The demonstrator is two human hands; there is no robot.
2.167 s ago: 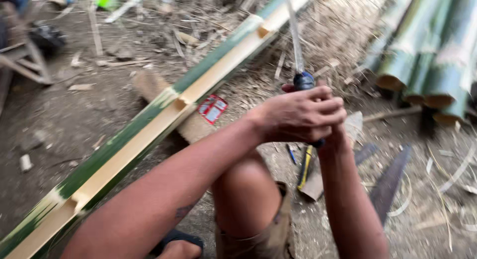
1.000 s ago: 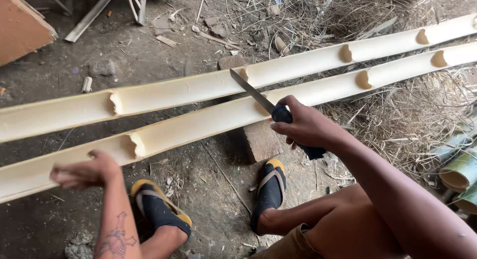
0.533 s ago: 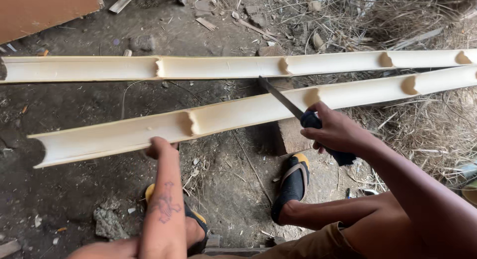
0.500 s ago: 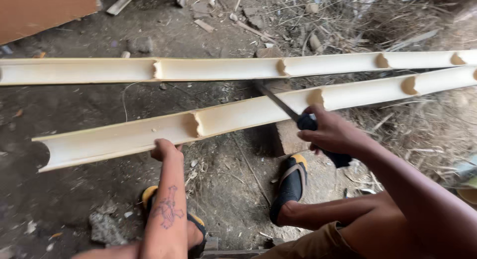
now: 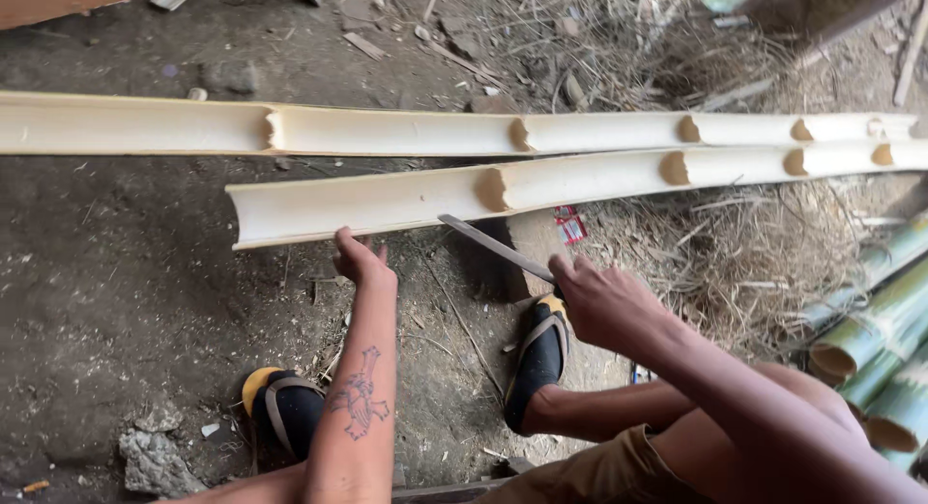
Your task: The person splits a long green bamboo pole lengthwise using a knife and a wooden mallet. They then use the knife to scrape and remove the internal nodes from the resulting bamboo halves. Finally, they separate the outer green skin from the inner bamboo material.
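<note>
Two pale split bamboo halves lie across the dirt, hollow side up. The near bamboo half [image 5: 387,202] ends at its left about mid-frame; the far bamboo half [image 5: 406,132] runs past it to the left. My left hand [image 5: 360,261] touches the near half's lower edge, fingers curled against it. My right hand [image 5: 604,301] grips the handle of a long knife [image 5: 493,247], whose blade points up-left towards the near half, just below it. A wooden block [image 5: 532,243] lies under the near half.
My sandalled feet [image 5: 541,354] rest on the dirt below the bamboo. Green bamboo poles [image 5: 870,330] are stacked at the right edge. Dry straw and shavings [image 5: 735,253] cover the ground to the right. A rock [image 5: 155,460] sits at lower left.
The near bamboo half has slid to the right, so its cut end now sits nearer mid-frame. My left hand stays on its lower edge; the knife blade has dropped slightly below it.
</note>
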